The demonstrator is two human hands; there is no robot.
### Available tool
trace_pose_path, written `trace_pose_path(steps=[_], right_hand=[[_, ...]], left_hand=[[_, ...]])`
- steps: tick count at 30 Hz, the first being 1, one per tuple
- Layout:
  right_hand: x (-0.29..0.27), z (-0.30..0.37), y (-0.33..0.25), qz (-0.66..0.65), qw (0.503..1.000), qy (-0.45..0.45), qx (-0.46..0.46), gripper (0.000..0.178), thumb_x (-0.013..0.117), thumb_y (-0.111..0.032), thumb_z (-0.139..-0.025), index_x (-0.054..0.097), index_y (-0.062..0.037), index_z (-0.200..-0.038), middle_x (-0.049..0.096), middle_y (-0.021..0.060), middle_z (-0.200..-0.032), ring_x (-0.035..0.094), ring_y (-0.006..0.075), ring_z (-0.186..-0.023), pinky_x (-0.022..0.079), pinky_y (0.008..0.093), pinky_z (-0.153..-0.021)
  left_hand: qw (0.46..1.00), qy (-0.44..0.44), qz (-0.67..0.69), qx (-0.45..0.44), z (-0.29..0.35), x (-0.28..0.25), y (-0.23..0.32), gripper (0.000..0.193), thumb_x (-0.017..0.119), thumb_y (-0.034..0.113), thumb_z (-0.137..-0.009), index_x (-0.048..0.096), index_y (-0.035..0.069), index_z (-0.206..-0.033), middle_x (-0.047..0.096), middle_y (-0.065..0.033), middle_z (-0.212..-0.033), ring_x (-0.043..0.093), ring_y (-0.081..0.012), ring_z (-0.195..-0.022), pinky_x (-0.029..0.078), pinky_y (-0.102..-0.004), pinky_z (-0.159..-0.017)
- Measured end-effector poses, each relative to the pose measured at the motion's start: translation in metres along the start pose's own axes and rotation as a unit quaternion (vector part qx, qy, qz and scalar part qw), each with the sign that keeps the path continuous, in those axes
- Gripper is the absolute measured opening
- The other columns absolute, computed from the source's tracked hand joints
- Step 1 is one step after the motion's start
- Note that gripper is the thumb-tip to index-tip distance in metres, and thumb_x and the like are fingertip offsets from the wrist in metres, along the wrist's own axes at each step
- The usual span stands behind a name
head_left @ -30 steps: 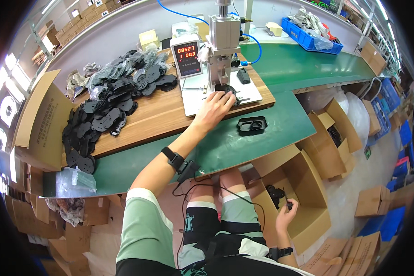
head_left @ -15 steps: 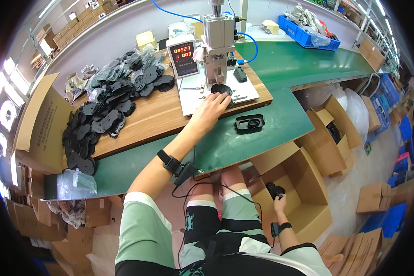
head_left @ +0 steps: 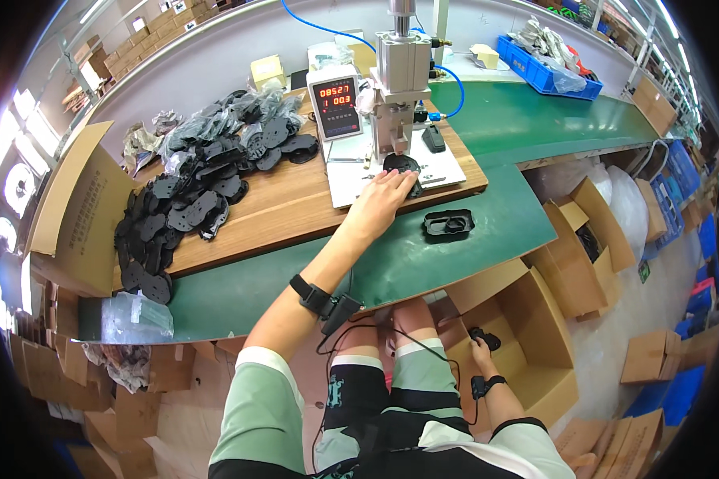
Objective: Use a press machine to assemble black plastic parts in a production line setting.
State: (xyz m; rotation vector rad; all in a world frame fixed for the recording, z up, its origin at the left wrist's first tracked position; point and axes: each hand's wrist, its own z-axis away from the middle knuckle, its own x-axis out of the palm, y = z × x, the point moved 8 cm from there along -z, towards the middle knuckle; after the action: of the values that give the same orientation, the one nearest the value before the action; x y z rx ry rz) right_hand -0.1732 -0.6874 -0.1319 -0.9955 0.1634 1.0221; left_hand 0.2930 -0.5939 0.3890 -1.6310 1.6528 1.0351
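My left hand reaches over the bench, palm down. Its fairly straight fingers lie on a black plastic part on the white base plate, beneath the head of a metal press. The fingers partly cover that part. Low on the right, my right hand is closed on a second black plastic part, at the near left side of an open cardboard box. Its gripping fingers are partly hidden. A black tray-like piece rests on the green bench, to the right of my left hand.
A heap of black plates, some in clear bags, covers the left of the wooden board. A control box with red digits stands beside the press. Another carton is at the right; a blue crate sits at the back. Cables cross my lap.
The whole view has shifted slightly. My left fingers have straightened a little over the part at the press. The part in my right hand has turned and now shows to the right of the fingers.
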Motion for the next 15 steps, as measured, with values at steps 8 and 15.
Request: trace_pose_path(steps=[8, 15], right_hand=[[-0.054, 0.064, -0.096, -0.025, 0.928, 0.281, -0.242, 0.018, 0.060, 0.003, -0.092, 0.069, -0.0010, -0.107, 0.067, 0.0164, -0.105, 0.067, 0.0300, -0.096, 0.054, 0.0395, -0.087], [-0.093, 0.286, -0.390, -0.124, 0.765, 0.235, -0.587, 0.035, 0.069, 0.005, -0.090, 0.064, -0.0011, -0.124, 0.065, 0.0195, -0.121, 0.067, 0.0296, -0.099, 0.056, 0.0355, -0.082]], left_hand=[[1.000, -0.005, 0.015, -0.005, -0.008, 0.008, 0.007, 0.054, 0.058, -0.007, -0.092, 0.053, 0.000, -0.145, 0.065, -0.0208, -0.145, 0.062, -0.0393, -0.136, 0.047, -0.0495, -0.119], [0.999, 0.033, 0.035, 0.000, -0.002, 0.011, 0.007, 0.060, 0.057, -0.010, -0.090, 0.053, 0.002, -0.148, 0.066, -0.0268, -0.136, 0.061, -0.0435, -0.133, 0.048, -0.0508, -0.116]])
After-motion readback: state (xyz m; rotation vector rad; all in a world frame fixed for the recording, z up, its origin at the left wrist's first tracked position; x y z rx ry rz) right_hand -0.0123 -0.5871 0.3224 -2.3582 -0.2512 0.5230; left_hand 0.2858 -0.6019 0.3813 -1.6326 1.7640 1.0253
